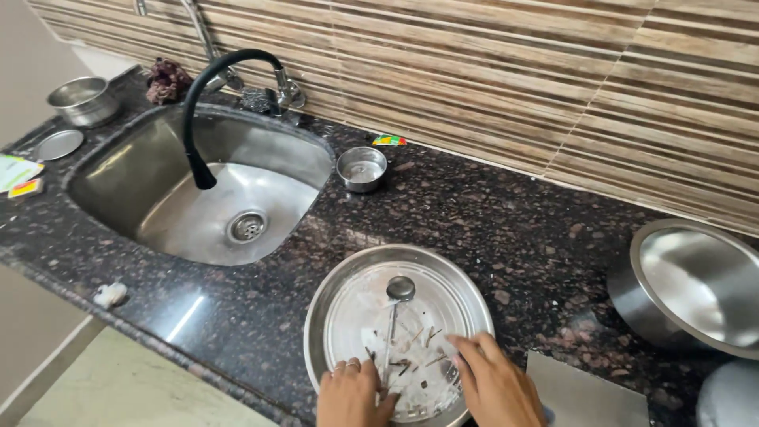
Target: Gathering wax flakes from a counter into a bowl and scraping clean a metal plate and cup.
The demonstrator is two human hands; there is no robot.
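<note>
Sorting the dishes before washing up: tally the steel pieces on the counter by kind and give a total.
Plate: 1, the big plate under both hands, left hand and right hand.
Spoon: 1, the spoon lying on that plate.
Bowls and pots: 3, the small bowl, the pot, the large bowl.
Lid: 1, the flat lid.
Total: 6

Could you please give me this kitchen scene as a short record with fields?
setting: dark speckled stone counter with a steel sink and a black hose tap
left hand: left hand rests on the near rim of the steel plate
right hand: right hand, fingers over the plate's scraps
on plate: spoon and thin food scraps
nearby: small steel bowl by the sink; large steel bowl at right
</note>
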